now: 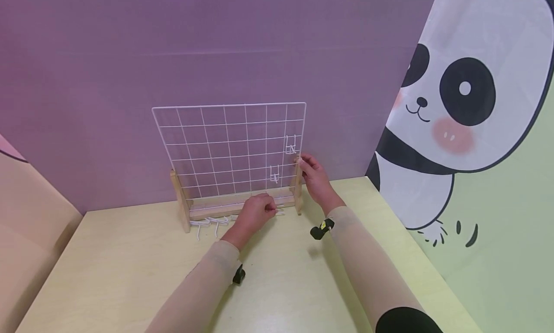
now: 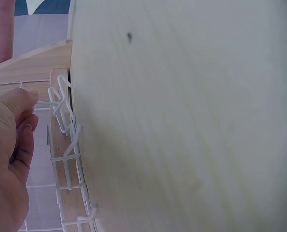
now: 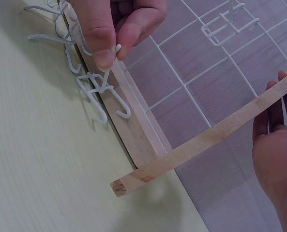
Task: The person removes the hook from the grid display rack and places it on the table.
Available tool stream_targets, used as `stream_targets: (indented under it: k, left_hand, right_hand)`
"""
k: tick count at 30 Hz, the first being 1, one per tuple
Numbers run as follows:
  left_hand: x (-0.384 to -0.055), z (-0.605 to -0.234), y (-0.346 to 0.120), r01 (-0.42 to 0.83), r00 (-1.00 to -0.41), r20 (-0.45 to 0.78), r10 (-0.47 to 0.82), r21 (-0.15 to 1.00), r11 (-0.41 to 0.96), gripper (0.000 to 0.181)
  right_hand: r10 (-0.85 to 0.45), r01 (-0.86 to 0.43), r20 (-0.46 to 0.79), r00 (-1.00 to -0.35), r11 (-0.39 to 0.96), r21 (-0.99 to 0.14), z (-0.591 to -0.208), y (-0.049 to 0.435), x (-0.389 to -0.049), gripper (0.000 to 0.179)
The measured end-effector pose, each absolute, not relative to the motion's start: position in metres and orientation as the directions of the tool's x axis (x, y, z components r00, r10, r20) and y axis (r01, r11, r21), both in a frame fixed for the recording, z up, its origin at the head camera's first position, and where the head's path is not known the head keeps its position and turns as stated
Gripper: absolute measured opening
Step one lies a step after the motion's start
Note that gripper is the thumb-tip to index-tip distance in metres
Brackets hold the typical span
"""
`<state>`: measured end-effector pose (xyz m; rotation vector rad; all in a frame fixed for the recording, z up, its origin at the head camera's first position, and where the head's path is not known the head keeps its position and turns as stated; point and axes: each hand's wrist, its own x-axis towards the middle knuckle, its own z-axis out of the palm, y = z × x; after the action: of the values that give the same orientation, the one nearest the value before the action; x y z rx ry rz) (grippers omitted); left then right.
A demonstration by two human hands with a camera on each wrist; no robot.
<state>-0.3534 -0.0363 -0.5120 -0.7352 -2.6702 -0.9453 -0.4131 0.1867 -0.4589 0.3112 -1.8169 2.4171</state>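
Observation:
A white wire grid (image 1: 229, 104) stands in a wooden base with a post at each side. Between thumb and fingertips, my left hand (image 1: 255, 212) pinches a white wire hook (image 3: 106, 77) low in front of the base, near its right end. My right hand (image 1: 318, 181) grips the right wooden post (image 3: 206, 142), the thumb in front and some fingers behind it. Two white hooks hang on the grid's right side, an upper hook (image 1: 290, 145) and a lower hook (image 1: 274, 175). The held hook is mostly covered by my left hand in the head view.
Several loose white hooks (image 1: 216, 221) lie along the foot of the base, left of my left hand. The rack stands near the back edge of a pale wooden table (image 1: 130, 275). Behind it rises a purple wall (image 1: 216, 78); a panda picture (image 1: 454, 140) covers the right side.

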Motion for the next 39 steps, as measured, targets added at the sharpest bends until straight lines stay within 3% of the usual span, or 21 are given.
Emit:
stream_targets:
  k: [9, 20, 39]
  left_hand:
    - [-0.3534, -0.5120, -0.0361, 0.530, -0.848, 0.336, 0.410, 0.551, 0.645, 0.018]
    - [-0.3503, -0.5111, -0.0363, 0.545, -0.836, 0.304, 0.458, 0.562, 0.622, 0.006]
    - [-0.3506, -0.5107, -0.0358, 0.535, -0.835, 0.210, 0.510, 0.530, 0.658, 0.011]
  right_hand:
    - [-0.039, -0.211, 0.233, -0.972, -0.298, -0.931, -0.4586, 0.1854, -0.4138, 0.016]
    - [-0.042, -0.209, 0.230, -0.972, -0.285, -0.936, -0.4596, 0.1859, -0.4146, 0.026]
    - [-0.037, -0.209, 0.227, -0.973, -0.271, -0.940, -0.4598, 0.1855, -0.4152, 0.037]
